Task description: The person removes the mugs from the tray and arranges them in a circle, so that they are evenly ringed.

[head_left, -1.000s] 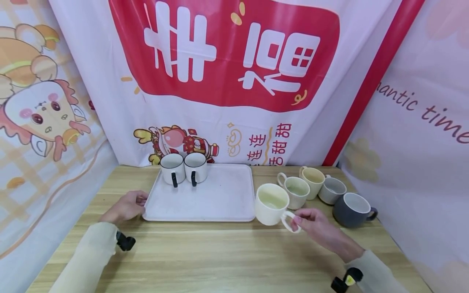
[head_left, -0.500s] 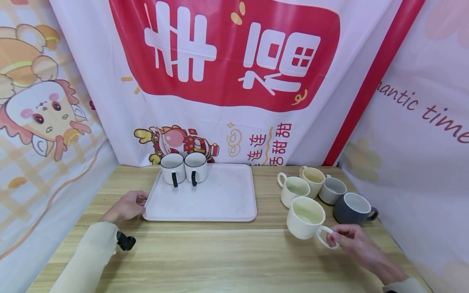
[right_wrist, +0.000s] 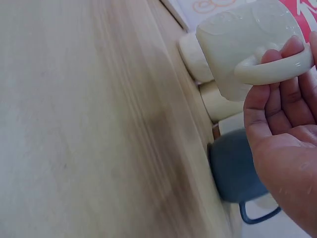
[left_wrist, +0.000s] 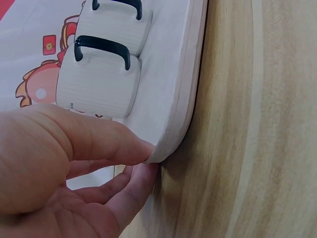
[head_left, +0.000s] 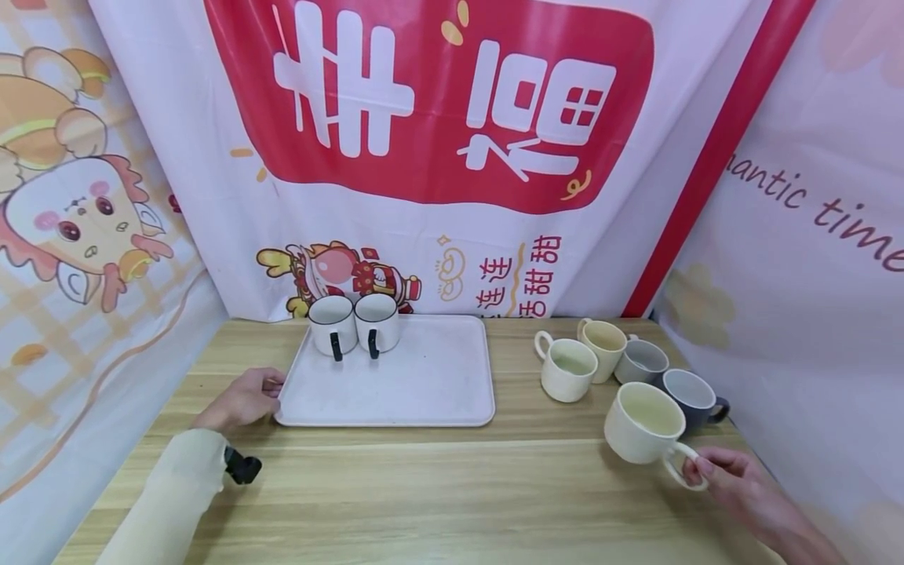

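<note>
A cream mug (head_left: 644, 424) hangs above the table at the right, held by its handle in my right hand (head_left: 741, 486). The right wrist view shows fingers curled through the handle (right_wrist: 277, 69) and raised relief on the mug's wall. My left hand (head_left: 247, 399) pinches the left front corner of a white tray (head_left: 395, 396); in the left wrist view the thumb (left_wrist: 109, 141) lies on the rim and the other fingers are under it. Two white mugs with black handles, a left one (head_left: 332, 328) and a right one (head_left: 377, 323), stand side by side at the tray's back left.
Right of the tray stand a pale green-white mug (head_left: 568, 380), a yellowish mug (head_left: 603, 349), a grey mug (head_left: 641, 365) and a dark blue-grey mug (head_left: 699, 400), partly hidden by the held one. Printed cloth (head_left: 452, 259) hangs behind and along both sides of the wooden table (head_left: 424, 502).
My right hand has carried the cream mug rightward and slightly toward me, from beside the tray's right edge to in front of the dark mug. The left hand and the tray have stayed put.
</note>
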The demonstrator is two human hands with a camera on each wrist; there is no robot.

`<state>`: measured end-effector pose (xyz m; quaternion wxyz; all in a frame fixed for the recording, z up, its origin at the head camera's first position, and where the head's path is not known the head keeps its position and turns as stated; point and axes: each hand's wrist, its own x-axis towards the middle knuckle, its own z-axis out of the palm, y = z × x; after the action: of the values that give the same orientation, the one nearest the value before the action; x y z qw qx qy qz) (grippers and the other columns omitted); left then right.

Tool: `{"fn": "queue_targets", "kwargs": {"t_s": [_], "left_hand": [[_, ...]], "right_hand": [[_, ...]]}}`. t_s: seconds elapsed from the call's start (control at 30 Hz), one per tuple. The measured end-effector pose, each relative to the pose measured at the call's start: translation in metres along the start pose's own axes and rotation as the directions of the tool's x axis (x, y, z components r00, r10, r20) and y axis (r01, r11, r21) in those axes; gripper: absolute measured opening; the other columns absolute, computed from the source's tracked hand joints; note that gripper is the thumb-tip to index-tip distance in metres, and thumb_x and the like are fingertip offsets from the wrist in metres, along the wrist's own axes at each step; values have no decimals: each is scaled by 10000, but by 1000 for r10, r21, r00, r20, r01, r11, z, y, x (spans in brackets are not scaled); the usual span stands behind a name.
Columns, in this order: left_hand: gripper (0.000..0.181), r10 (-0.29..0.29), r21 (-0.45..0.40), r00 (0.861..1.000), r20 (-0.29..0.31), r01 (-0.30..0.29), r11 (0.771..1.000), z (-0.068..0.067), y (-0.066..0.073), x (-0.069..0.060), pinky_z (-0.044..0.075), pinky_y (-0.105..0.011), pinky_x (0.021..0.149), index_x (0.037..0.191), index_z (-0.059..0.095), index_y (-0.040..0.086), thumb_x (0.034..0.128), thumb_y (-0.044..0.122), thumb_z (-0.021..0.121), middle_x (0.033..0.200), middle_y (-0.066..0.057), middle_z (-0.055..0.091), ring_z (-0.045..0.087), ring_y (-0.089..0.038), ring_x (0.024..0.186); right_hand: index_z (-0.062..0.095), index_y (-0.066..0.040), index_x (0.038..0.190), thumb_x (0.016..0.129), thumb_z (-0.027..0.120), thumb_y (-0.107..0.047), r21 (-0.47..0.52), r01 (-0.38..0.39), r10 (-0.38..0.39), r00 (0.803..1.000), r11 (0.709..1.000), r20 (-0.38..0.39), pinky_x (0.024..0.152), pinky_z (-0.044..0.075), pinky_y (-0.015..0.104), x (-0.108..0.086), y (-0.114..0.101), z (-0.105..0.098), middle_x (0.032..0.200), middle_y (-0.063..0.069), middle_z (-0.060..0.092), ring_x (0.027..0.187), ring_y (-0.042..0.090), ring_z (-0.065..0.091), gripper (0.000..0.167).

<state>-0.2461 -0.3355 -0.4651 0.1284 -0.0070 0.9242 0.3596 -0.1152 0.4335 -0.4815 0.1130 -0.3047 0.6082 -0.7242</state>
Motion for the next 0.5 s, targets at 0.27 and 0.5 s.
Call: {"fn": "queue_targets", "kwargs": {"t_s": [0.27, 0.5], "left_hand": [[562, 5, 9, 1000, 3, -5, 1000, -2, 4, -3, 568, -520, 1013, 1375, 507, -166, 837, -75, 638, 1318, -335, 598, 601, -410, 1179], [568, -17, 1, 1000, 9, 17, 1000, -1, 3, -2, 575, -505, 1002, 1389, 501, -157, 845, -70, 638, 1325, -327, 594, 601, -400, 1173]], "right_hand": [[684, 44, 1219, 1076, 214, 139, 39, -37, 38, 998, 999, -40, 945, 525, 173, -20, 0, -13, 1132, -8, 737, 1073, 84, 668, 501], [680, 56, 1234, 1062, 202, 163, 9, -23, 23, 999, 1000, -47, 959, 517, 151, -35, 4, -24, 1155, -2, 748, 1091, 69, 675, 519]]}}
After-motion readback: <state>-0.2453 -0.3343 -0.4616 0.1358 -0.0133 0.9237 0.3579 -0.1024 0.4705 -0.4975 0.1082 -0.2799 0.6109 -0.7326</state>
